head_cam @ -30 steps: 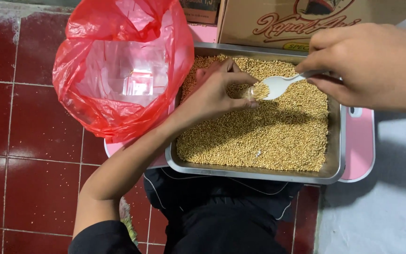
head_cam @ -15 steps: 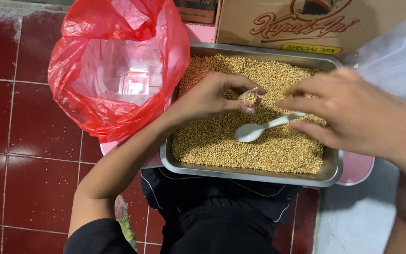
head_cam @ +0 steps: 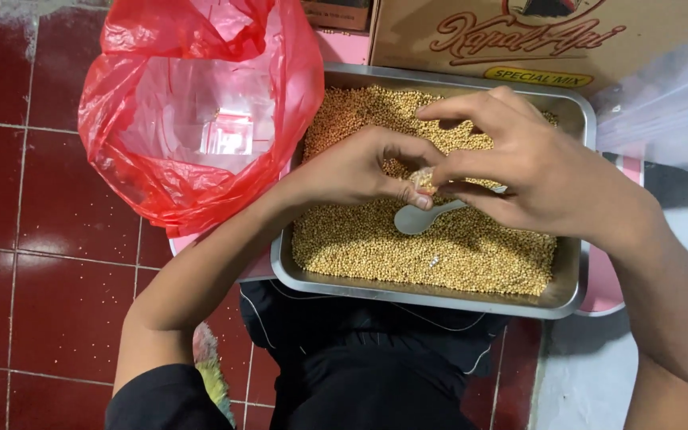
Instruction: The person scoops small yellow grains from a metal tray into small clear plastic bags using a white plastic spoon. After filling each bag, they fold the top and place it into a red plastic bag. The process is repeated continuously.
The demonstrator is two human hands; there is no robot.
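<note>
Two hands meet over a tray (head_cam: 439, 306) of small yellow-brown grains (head_cam: 439, 255), seen from above. Between them sits a tiny clear packet (head_cam: 422, 180), pinched at its top by the left hand (head_cam: 352, 171), whose thumb and fingers are closed together on it. It holds some grains, though how full it is cannot be told. The right hand (head_cam: 535, 179) comes in from the other side, its fingertips touching the packet's mouth, while its lower fingers are clamped on the handle of a white spoon (head_cam: 420, 216). The spoon's bowl lies low, just above or on the grains, and looks empty. As a judgement, one small packet is being filled or closed, and nearly all the grain remains in the tray, which is full almost to its rim in an even layer. The metal tray rests on a pink stand (head_cam: 607, 287) above the person's dark-clothed lap. To the left, touching the tray's edge, a red bag (head_cam: 161, 183) stands open; inside it lies at least one clear plastic piece, too faint to identify. Behind the tray is a brown carton (head_cam: 408, 40). Dark red floor tiles (head_cam: 33, 263) lie on the left.
</note>
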